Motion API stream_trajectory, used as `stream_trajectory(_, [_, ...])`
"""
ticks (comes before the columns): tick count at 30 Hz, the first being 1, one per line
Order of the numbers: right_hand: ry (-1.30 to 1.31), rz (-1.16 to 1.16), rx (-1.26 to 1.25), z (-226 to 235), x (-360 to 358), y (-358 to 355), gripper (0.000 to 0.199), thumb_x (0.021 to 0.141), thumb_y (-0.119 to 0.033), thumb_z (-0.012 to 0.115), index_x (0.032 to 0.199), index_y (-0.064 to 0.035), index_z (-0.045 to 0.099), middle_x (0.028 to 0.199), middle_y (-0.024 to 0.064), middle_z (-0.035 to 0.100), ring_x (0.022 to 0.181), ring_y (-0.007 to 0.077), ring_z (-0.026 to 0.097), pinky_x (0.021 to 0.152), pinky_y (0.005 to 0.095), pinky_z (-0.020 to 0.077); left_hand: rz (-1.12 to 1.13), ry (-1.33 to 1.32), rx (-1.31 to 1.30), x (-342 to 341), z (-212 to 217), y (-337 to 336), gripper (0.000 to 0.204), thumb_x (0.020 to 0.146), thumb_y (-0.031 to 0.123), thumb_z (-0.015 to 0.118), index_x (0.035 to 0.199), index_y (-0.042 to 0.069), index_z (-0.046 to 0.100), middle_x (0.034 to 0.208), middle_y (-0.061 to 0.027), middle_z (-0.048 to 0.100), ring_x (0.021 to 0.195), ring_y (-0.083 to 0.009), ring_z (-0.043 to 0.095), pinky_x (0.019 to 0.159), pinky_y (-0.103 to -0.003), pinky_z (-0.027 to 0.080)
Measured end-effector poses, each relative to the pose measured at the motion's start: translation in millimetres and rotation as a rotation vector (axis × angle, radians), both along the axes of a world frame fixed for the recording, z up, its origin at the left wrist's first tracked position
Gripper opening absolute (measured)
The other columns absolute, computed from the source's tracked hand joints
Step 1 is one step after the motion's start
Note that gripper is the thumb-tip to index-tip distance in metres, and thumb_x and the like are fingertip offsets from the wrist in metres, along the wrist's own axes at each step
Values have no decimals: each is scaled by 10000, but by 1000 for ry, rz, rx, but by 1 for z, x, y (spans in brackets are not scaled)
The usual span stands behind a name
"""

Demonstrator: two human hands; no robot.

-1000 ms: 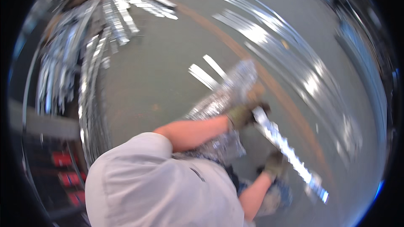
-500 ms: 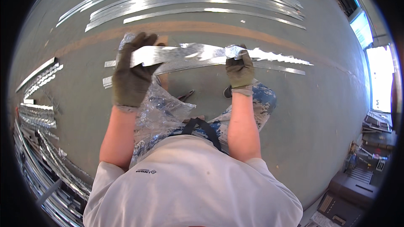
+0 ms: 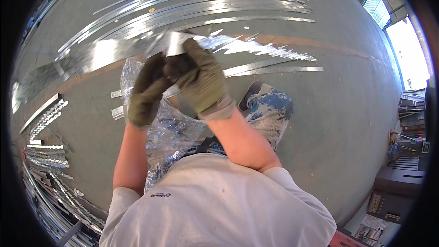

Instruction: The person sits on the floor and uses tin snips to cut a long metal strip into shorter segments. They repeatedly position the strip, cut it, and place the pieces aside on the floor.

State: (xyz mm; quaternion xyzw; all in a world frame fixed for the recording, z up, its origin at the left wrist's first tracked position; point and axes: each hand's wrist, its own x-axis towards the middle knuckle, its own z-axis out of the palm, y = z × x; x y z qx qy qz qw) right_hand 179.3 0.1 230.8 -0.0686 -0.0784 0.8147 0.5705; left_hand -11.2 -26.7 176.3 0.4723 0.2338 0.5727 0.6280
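Looking down from my head, I see the metal strip at my fingers, running out to the left and, jagged-edged, to the right. My right hand is closed on its near edge. My left hand is close against the right, fingers curled below the strip; whether they grip it I cannot tell. Plastic film shows beneath; other strips lie on the floor beyond.

Workshop, metal strips across floor
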Motion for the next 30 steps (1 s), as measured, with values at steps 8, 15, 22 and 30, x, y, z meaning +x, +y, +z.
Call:
stream_trajectory(8, [-147, 274, -171, 63, -82, -78, 341, 1074, -240, 837, 1281, 15, 748, 1007, 176, 826, 761, 287, 815, 669, 391, 676, -91, 212, -144, 96, -16, 32, 1055, 917, 213, 979, 1782, 159, 376, 1663, -163, 562, 1543, -293, 551, 1268, -451, 516])
stream_trajectory(15, [-322, 630, -190, 65, -128, -92, 386, 1051, -271, 869, 1158, 92, 791, 1035, 229, 849, 832, 334, 836, 721, 444, 697, -309, 168, -130, 117, -16, 30, 937, 987, 207, 928, 1766, 98, 418, 1648, -72, 582, 1471, -203, 571, 1204, -384, 538])
stream_trajectory(22, [-364, 771, -19, 85, -115, -74, 316, 1091, -251, 788, 1264, 14, 783, 1091, 128, 845, 842, 250, 799, 730, 406, 658, -154, 117, -59, 127, -15, 43, 650, 1028, 192, 898, 1595, 38, 619, 1495, -49, 694, 1361, -157, 642, 1178, -354, 541])
stream_trajectory(30, [-975, 316, 833, 61, 11, -103, 399, 1125, -251, 765, 1426, 10, 747, 1134, 59, 829, 992, 129, 756, 884, 324, 621, 210, 2, 104, 51, 17, 79, 412, 1141, 252, 754, 1471, 15, 690, 1395, -143, 765, 1303, -258, 749, 1050, -424, 689])
